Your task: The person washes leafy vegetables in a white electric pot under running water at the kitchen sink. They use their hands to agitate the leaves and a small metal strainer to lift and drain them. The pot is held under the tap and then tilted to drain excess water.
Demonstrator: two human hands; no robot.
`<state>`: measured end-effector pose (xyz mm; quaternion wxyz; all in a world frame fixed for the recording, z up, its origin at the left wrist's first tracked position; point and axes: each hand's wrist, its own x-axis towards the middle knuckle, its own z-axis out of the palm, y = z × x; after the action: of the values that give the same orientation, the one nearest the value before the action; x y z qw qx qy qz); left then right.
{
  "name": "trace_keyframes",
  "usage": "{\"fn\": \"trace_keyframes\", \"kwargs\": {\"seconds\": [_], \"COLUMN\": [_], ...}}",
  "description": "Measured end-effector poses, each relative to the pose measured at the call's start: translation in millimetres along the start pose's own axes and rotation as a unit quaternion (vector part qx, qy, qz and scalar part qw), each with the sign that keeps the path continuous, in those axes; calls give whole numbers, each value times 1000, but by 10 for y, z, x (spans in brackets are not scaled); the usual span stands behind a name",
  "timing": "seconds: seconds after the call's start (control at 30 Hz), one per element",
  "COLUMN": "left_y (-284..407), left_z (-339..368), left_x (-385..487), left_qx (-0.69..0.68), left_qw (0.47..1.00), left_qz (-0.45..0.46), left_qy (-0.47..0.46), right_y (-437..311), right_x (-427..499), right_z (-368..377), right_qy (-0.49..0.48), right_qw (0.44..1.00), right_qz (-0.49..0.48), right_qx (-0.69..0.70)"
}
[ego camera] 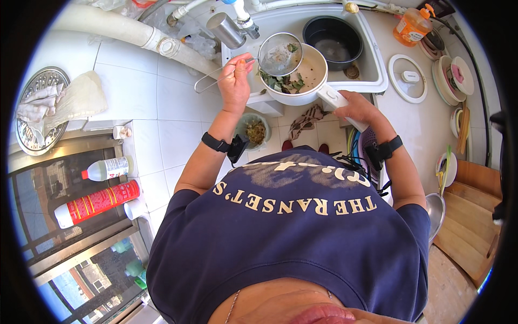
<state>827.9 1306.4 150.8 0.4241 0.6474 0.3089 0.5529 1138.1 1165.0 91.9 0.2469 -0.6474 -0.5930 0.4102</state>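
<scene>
My left hand is closed around the wire handle of a round fine-mesh strainer. A few wet scraps cling to its mesh. The strainer is tilted above a white saucepan, covering part of the pan's far left side. Dark green leaves lie inside the pan along its near left side, with small specks on the pale bottom. The pan's long white handle is gripped by my right hand. Saucepan and strainer are both held at the near edge of a white sink.
In the sink stands a black pot, near a drain strainer. A metal cup is by the faucet. A glass lid and an orange soap bottle stand right. Below is a scrap bin; a cloth hangs there.
</scene>
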Motion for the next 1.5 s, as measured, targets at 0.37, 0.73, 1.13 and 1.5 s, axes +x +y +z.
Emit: {"fn": "trace_keyframes", "kwargs": {"seconds": [0.37,0.73,1.13,1.5], "left_y": [57,425,13,90], "left_z": [-22,164,48,-9], "left_x": [-51,5,146,98], "left_qx": [13,255,174,-110], "left_qw": [999,887,969,992], "left_qz": [31,365,172,-63], "left_qy": [2,-124,-41,28], "right_y": [-51,-82,-26,-66], "right_x": [-26,-31,-23,-65], "right_z": [-11,-43,-22,27], "right_qy": [-5,5,-23,-3], "right_qw": [1000,1000,999,999], "right_qz": [-9,-3,20,19], "right_qx": [2,9,28,38]}}
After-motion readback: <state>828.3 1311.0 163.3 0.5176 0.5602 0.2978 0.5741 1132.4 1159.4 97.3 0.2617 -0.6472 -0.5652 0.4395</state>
